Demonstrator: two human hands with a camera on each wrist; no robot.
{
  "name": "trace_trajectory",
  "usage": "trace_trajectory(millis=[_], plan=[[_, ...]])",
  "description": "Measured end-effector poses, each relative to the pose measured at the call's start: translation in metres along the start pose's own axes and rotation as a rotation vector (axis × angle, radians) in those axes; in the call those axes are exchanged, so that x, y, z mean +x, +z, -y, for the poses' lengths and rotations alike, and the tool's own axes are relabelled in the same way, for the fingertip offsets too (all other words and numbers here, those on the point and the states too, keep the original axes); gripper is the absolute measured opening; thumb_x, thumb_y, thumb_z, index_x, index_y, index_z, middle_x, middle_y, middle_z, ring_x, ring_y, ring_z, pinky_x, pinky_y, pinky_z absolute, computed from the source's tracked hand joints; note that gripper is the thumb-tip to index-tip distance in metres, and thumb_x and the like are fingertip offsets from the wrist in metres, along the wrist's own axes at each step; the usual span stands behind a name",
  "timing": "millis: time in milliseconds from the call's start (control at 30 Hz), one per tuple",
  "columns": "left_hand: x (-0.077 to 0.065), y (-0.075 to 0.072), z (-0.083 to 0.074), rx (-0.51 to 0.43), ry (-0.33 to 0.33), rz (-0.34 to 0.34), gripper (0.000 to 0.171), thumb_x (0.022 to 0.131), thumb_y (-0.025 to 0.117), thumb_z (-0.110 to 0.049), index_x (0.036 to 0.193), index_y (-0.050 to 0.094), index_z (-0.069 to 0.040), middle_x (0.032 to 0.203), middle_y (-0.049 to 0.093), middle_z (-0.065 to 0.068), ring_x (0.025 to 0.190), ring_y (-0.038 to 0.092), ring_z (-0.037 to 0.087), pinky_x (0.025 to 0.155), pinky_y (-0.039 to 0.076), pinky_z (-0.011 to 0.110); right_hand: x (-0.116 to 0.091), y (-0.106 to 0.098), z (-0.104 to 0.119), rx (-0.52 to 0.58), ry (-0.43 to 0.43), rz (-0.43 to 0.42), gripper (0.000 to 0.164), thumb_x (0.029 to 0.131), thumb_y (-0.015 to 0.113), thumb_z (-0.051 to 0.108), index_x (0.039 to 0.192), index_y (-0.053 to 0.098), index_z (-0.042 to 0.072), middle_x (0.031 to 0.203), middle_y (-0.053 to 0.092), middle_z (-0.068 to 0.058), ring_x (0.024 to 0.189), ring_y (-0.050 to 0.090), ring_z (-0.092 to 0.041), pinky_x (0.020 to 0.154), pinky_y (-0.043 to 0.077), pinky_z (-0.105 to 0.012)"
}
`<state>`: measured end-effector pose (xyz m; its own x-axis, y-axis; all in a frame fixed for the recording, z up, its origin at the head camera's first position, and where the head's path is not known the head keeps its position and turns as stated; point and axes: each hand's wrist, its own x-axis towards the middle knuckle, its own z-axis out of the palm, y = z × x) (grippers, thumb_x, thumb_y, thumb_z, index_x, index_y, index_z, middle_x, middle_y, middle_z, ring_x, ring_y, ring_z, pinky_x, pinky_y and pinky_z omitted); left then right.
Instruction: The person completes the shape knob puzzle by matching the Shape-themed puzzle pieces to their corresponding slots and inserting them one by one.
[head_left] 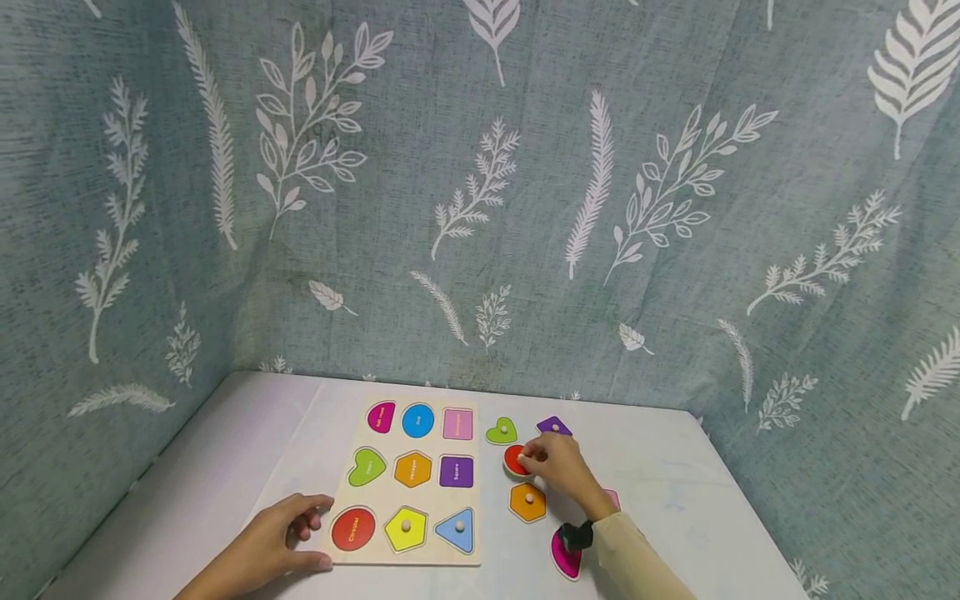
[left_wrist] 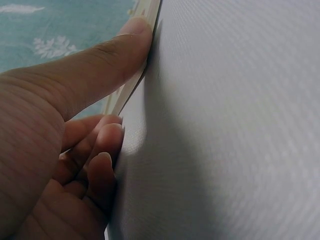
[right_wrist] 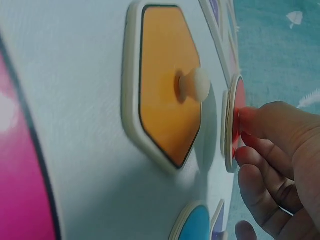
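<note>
My right hand [head_left: 558, 467] pinches the knob of a red round puzzle piece [head_left: 513, 461], right of the wooden puzzle board [head_left: 378, 492]. In the right wrist view the thumb and fingertips meet at the red piece's face [right_wrist: 240, 95]; whether it is off the table I cannot tell. An orange hexagon piece [head_left: 528, 502] with a knob lies just nearer. My left hand [head_left: 273, 537] rests at the board's near left corner, thumb and fingertips touching its edge, the other fingers loosely bent. A yellow pentagon piece [head_left: 406, 528] and a blue triangle piece [head_left: 456, 530] sit in the board.
A green heart piece [head_left: 502, 431] and a purple piece [head_left: 554, 426] lie beyond my right hand. Nearer are a pink piece [head_left: 612, 498] and a magenta half-round piece [head_left: 565, 557], both partly hidden. A blue round piece [right_wrist: 196, 224] shows in the right wrist view. Patterned cloth [head_left: 480, 208] encloses the table.
</note>
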<state>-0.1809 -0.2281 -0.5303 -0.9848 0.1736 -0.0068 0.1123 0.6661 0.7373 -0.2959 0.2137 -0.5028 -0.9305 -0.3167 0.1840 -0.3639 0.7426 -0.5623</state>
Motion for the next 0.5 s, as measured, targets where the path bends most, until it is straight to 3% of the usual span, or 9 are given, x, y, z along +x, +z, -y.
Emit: trace_trajectory(millis=[500], plan=[[0.001, -0.001, 0.001, -0.004, 0.017, 0.007, 0.082, 0.060, 0.099, -0.034, 0.125, 0.065, 0.003, 0.087, 0.052, -0.001, 0.081, 0.051, 0.012, 0.070, 0.047, 0.021, 0.001, 0.009, 0.022, -0.040, -0.091, -0.005, 0.009, 0.090, 0.081, 0.023, 0.085, 0.077, 0.017, 0.077, 0.058, 0.011, 0.072, 0.053, -0.007, 0.067, 0.047, -0.024]])
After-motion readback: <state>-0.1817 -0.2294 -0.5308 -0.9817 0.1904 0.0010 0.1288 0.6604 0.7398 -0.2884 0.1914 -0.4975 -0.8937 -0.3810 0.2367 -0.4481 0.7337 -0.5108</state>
